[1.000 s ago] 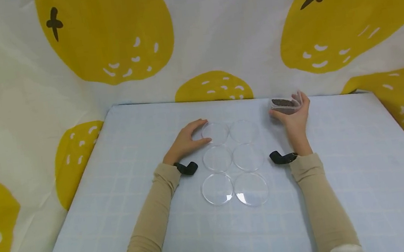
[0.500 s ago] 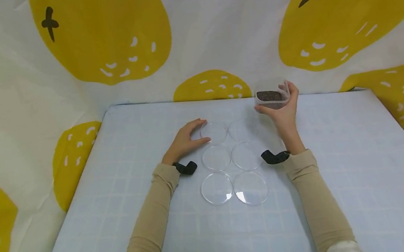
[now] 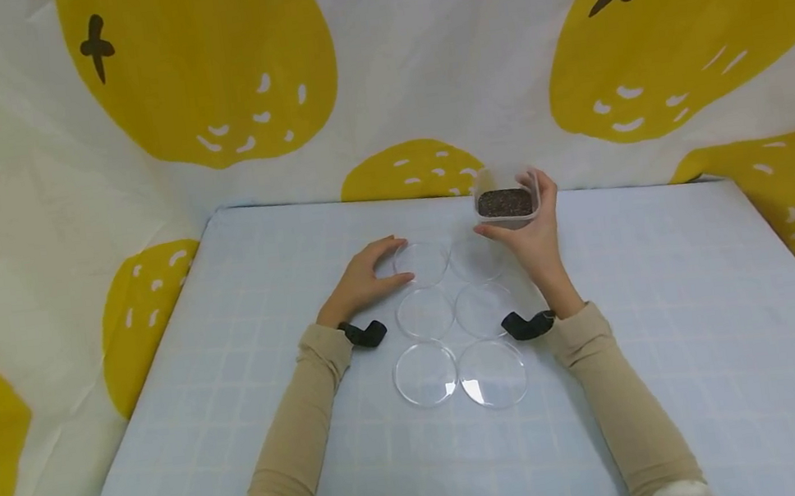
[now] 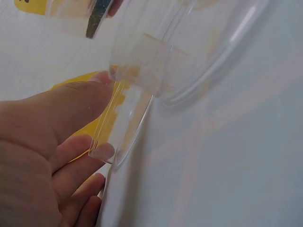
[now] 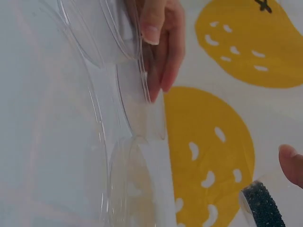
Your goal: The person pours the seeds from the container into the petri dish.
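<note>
Several clear round dishes, like petri dishes, stand in two columns in the middle of the table. My left hand [image 3: 366,280] holds the back left dish [image 3: 422,265] by its sides between thumb and fingers. In the left wrist view, the thumb and a fingertip touch the wall of that dish [image 4: 120,125]. A clear plastic tub [image 3: 507,219], partly filled with dark grains [image 3: 504,203], is gripped in my right hand [image 3: 537,243] above the table's back edge, just behind the back right dish [image 3: 478,260]. At the right wrist view's lower corner, the grains [image 5: 262,205] show beside the right thumb [image 5: 292,165].
Nearer dishes include the middle left one [image 3: 425,314], the front left one [image 3: 425,374] and the front right one [image 3: 493,374]. Pale blue checked cloth covers the table [image 3: 396,480]. A white curtain [image 3: 439,44] with yellow fruit prints hangs behind it.
My right hand has carried the tub of grains leftward from the right, to behind the back right dish. The tub has turned so more of the grains show. My left hand stays at its dish.
</note>
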`<state>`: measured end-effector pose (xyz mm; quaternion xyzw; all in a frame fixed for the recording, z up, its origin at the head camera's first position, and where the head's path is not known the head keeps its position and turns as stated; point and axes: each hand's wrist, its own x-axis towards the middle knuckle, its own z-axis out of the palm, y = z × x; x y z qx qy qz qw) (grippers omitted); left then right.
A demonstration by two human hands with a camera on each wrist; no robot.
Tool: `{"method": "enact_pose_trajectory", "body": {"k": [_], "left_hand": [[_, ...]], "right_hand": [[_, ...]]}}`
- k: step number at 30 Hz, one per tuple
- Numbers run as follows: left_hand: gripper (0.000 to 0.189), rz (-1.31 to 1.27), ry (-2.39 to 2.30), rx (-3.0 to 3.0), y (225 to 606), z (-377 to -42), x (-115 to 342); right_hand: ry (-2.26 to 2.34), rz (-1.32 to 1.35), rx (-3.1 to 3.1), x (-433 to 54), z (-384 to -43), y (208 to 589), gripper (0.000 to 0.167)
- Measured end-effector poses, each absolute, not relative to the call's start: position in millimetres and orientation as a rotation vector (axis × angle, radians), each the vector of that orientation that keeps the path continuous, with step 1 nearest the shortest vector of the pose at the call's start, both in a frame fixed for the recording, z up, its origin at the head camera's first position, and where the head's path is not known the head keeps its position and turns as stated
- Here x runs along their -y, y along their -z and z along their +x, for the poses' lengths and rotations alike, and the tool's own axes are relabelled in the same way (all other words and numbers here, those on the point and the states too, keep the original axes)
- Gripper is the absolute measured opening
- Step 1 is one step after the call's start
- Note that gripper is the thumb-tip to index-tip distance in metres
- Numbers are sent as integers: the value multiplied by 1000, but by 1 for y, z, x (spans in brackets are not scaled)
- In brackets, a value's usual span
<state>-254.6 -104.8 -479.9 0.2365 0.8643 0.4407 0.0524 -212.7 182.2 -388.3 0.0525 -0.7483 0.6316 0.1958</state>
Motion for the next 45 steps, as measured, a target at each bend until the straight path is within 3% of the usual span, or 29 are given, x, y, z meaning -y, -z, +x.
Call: {"method": "enact_pose_trajectory", "body": {"k": [7,17,45], "left_hand": [[64,735,-1335,-2634,479,-254,106],[64,733,-1341,-2632,477,-253,105],[65,750,-1335,-2634,483,-257,105]], "right_hand": [[-1686,222,2151,-167,-211,390,100],[-1493,351,2209,-164,-226,421,107],[-979,535,2235,-157,-228,420,106]]}}
